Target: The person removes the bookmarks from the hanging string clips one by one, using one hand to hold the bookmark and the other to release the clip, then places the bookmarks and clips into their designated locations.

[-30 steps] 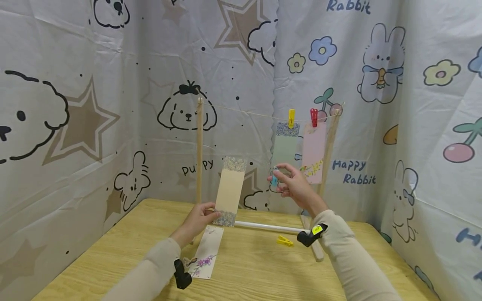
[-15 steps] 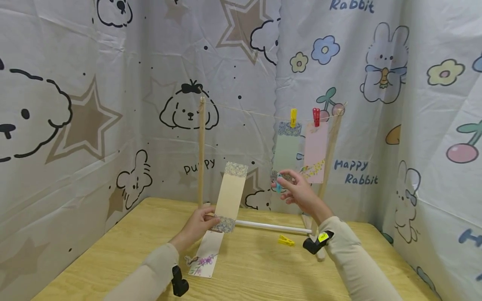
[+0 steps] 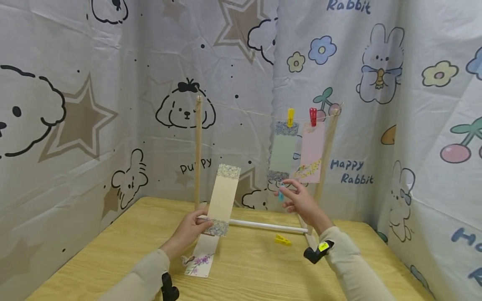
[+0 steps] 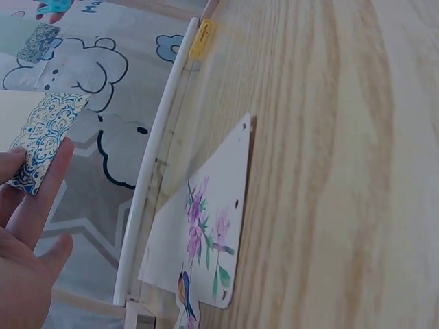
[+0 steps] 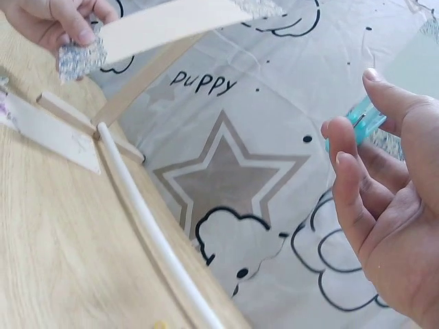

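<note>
Above a wood-grain table (image 3: 248,267), a person's left hand (image 3: 190,230) pinches a long cream card (image 3: 223,200) by its lower patterned border, so the card rises aslant, its top leaning right, beside the left wooden post (image 3: 198,159) and below a string (image 3: 244,111). The card looks light, thin and fairly stiff, since it lies flat from one end; it probably creases if squeezed hard, so a light pinch on a border or edge should suit. To its right, well apart, the right hand (image 3: 303,205) pinches a small blue clip (image 3: 281,193), likely light, hard and springy, best taken between thumb and finger. A green card (image 3: 283,150) and a pink card (image 3: 312,150) hang from the string by clips; a flowered card (image 3: 203,261) lies on the table, near a yellow clip (image 3: 282,240).
</note>
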A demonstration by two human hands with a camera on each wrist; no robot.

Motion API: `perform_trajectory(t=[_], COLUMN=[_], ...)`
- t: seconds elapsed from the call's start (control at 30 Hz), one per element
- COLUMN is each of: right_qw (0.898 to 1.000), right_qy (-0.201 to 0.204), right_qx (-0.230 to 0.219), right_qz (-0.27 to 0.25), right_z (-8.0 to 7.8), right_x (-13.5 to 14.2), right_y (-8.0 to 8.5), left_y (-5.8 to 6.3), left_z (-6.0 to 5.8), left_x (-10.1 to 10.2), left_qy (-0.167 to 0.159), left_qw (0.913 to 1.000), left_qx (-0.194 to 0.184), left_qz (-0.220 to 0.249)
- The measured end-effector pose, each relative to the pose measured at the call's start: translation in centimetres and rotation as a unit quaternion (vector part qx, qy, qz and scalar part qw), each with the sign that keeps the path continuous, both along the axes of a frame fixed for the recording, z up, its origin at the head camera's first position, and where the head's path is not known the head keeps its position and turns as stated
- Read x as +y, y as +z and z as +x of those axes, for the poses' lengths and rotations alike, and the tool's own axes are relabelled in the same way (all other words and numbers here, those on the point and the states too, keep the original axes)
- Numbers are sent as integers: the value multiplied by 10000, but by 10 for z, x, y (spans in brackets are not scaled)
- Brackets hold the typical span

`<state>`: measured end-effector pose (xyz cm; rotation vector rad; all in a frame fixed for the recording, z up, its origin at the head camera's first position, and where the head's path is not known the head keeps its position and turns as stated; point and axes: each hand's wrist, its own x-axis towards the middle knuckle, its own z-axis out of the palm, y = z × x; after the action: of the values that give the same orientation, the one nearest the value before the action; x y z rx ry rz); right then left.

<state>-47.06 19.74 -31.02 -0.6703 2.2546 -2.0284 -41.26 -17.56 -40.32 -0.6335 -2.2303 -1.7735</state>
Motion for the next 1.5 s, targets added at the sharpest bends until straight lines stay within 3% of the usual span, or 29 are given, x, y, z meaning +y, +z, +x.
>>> perform_trajectory(t=[0.4,0.67,0.83,0.9,1.07,1.33,1.5], right_qw=[9954,9947,9939,9926,9882,9820,9778], right_qy=[-898,-973,-1042,-1134,-1441,-1765,-1992], right_qx=[105,18,-103,-73,47,193,77], right_qz=[310,331,361,423,519,644,647], right_z=[-1,-1,5,7,8,3,1], right_x=[12,14,17,20,25,27,38], right_y=[-41,-59,-70,-79,-106,-105,-110], left_y=[-16,-30,-36,-35,-29,-5,2], left_z=[19,34,42,45,50,55,62], left_x=[-10,-15,-18,-18,-18,-21,-21], left_qy=[-433,-362,41,184,151,167,293], left_qw=[9987,9987,9983,9980,9972,9975,9951], left_qx=[233,-275,-488,-537,-688,-625,-893], left_qz=[-141,234,315,288,267,290,321])
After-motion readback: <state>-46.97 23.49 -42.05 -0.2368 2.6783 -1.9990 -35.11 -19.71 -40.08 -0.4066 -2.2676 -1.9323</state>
